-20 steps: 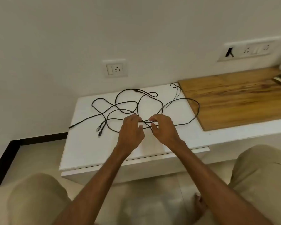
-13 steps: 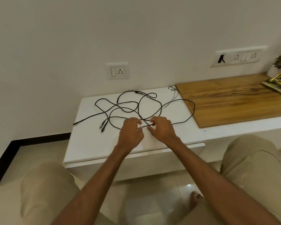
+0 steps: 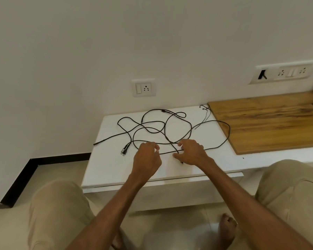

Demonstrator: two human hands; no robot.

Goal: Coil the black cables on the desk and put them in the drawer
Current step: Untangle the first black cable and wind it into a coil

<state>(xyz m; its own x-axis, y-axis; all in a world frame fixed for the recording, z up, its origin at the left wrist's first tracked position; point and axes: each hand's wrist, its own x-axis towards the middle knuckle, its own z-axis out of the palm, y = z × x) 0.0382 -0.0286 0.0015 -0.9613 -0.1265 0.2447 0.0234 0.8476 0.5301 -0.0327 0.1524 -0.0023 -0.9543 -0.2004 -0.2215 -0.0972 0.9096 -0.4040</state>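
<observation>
Both pinch black cables (image 3: 167,152) — left hand (image 3: 146,156), right hand (image 3: 192,152).

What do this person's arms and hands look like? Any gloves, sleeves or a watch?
Both are bare. The left hand and right hand have no gloves, and no ring, watch or band shows on the sides facing the camera. The left forearm and right forearm are uncovered down to the frame's edge, so no sleeve is visible. Beige trousers cover the knees.
</observation>
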